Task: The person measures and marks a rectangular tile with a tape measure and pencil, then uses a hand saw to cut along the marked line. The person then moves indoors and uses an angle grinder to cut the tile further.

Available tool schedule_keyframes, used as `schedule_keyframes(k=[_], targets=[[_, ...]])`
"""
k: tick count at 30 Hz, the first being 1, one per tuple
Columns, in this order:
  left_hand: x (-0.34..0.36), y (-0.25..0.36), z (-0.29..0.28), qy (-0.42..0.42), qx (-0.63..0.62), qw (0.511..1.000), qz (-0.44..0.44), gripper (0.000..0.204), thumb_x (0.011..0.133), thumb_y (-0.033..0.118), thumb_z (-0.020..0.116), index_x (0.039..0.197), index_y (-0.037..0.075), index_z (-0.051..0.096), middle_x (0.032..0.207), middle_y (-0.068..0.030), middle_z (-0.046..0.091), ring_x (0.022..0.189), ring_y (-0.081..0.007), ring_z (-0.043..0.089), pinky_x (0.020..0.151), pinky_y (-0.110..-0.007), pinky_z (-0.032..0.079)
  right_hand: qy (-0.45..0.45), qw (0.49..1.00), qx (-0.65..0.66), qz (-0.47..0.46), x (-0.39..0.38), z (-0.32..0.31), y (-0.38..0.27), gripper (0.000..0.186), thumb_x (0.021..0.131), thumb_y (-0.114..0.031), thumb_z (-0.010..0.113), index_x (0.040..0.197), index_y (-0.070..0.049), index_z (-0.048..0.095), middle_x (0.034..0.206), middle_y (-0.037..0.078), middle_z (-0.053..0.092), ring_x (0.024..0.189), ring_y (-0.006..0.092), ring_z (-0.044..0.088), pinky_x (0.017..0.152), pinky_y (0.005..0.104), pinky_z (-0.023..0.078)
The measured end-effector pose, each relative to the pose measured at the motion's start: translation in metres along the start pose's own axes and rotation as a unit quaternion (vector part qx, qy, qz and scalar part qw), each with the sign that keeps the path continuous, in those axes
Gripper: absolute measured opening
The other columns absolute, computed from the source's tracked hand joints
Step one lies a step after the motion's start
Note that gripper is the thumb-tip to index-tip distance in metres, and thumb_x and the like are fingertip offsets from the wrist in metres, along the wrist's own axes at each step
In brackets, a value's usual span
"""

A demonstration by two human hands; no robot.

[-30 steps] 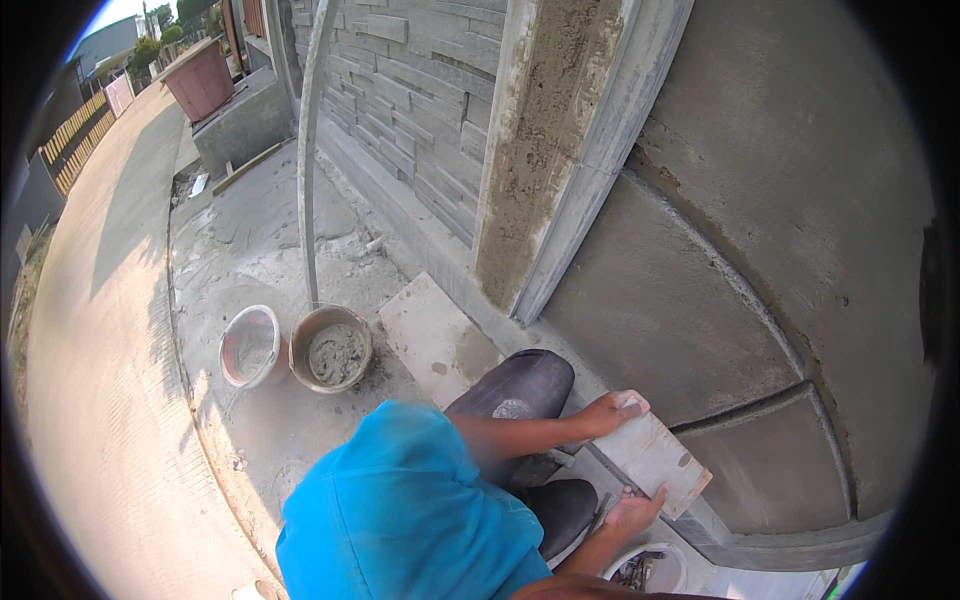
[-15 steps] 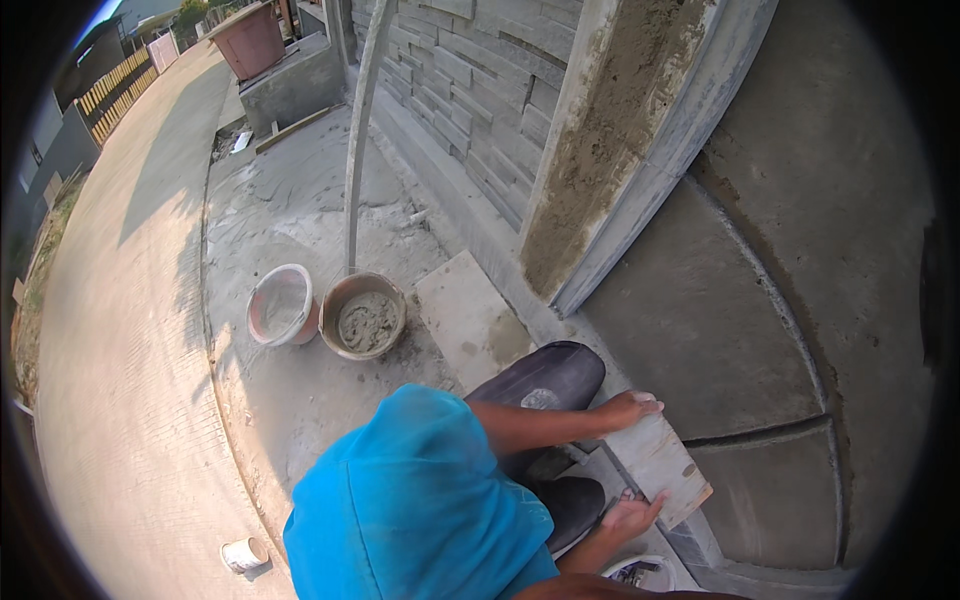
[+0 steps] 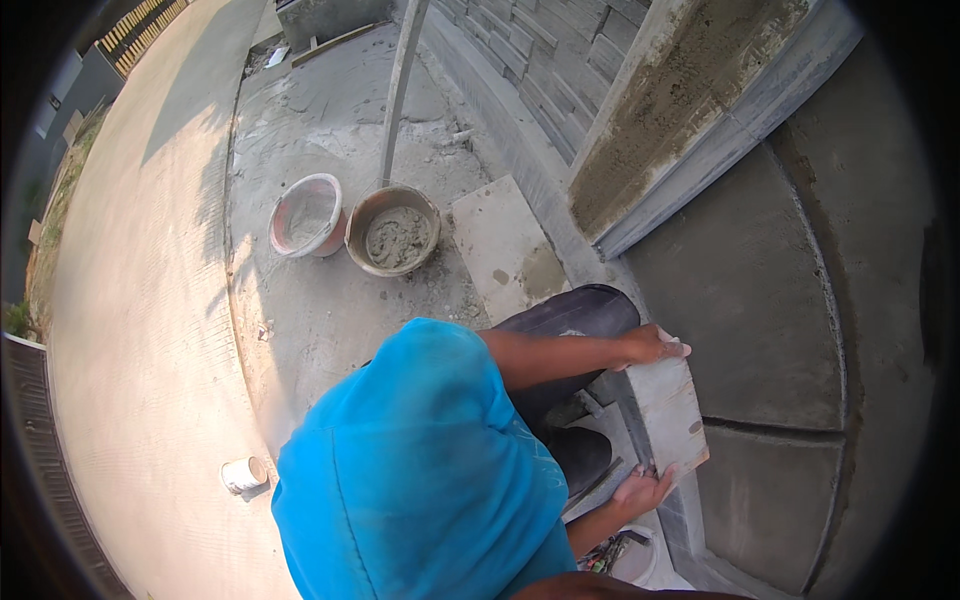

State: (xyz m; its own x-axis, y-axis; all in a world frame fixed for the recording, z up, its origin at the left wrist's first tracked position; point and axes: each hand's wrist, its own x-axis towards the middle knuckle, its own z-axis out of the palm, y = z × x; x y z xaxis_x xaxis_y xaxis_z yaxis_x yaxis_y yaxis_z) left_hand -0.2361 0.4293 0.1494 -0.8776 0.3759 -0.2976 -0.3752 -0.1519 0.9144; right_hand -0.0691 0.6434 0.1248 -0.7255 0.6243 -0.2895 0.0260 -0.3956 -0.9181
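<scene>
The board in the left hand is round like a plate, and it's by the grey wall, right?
It isn't round: the head view shows a four-cornered board with straight edges, in the left hand by the grey wall, as you said.

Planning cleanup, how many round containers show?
4: white-rimmed bucket and brown bucket, side by side; white bucket below right hand; small white pot on paving. Others may be hidden.

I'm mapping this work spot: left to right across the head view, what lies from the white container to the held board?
White container → pinkish bucket → mortar bucket → pale slab on the ground → held board.
</scene>
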Motion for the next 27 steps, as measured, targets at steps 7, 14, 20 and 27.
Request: schedule_keyframes(k=[7, 14, 20, 27], targets=[[-0.005, 0.008, -0.006, -0.06, -0.088, 0.994, -0.032, 0.039, 0.092, 0.034, 0.071, 0.114, 0.002, 0.07, 0.112, -0.0097, 0.07, 0.104, -0.0207, 0.066, 0.088, -0.036, 0.052, -0.058, 0.998, -0.015, -0.011, 0.019, -0.011, -0.001, 0.073, 0.093, -0.031, 0.069, 0.151, -0.005, 0.033, 0.136, 0.011, 0.049, 0.112, 0.0242, 0.048, 0.079, 0.0351, 0.035], [-0.036, -0.009, 0.015, -0.033, -0.137, 0.987, 0.082, 0.026, 0.09, 0.018, 0.071, 0.113, 0.006, 0.069, 0.11, -0.0055, 0.067, 0.102, -0.0168, 0.063, 0.084, -0.031, 0.05, -0.167, 0.967, 0.193, -0.009, -0.008, 0.041, 0.007, 0.057, 0.095, -0.029, 0.065, 0.143, -0.003, 0.047, 0.137, 0.016, 0.055, 0.116, 0.028, 0.056, 0.098, 0.0401, 0.043], [-0.073, -0.005, 0.02, -0.061, -0.055, 0.991, 0.101, 0.03, 0.089, 0.021, 0.071, 0.115, 0.006, 0.069, 0.115, -0.0075, 0.067, 0.105, -0.0169, 0.062, 0.087, -0.031, 0.05, -0.318, 0.922, 0.062, -0.213, -0.001, 0.051, 0.024, 0.059, 0.095, -0.025, 0.064, 0.141, 0.007, 0.045, 0.145, 0.019, 0.05, 0.133, 0.0328, 0.049, 0.116, 0.0446, 0.032], [-0.114, -0.013, 0.003, 0.016, -0.108, 0.989, 0.098, 0.035, 0.089, 0.028, 0.071, 0.114, 0.004, 0.071, 0.112, -0.0061, 0.071, 0.098, -0.016, 0.066, 0.082, -0.03, 0.051, -0.236, 0.971, -0.007, -0.029, -0.018, 0.067, -0.009, 0.058, 0.097, -0.02, 0.062, 0.142, 0.009, 0.04, 0.14, 0.022, 0.05, 0.124, 0.0332, 0.056, 0.108, 0.046, 0.047]])
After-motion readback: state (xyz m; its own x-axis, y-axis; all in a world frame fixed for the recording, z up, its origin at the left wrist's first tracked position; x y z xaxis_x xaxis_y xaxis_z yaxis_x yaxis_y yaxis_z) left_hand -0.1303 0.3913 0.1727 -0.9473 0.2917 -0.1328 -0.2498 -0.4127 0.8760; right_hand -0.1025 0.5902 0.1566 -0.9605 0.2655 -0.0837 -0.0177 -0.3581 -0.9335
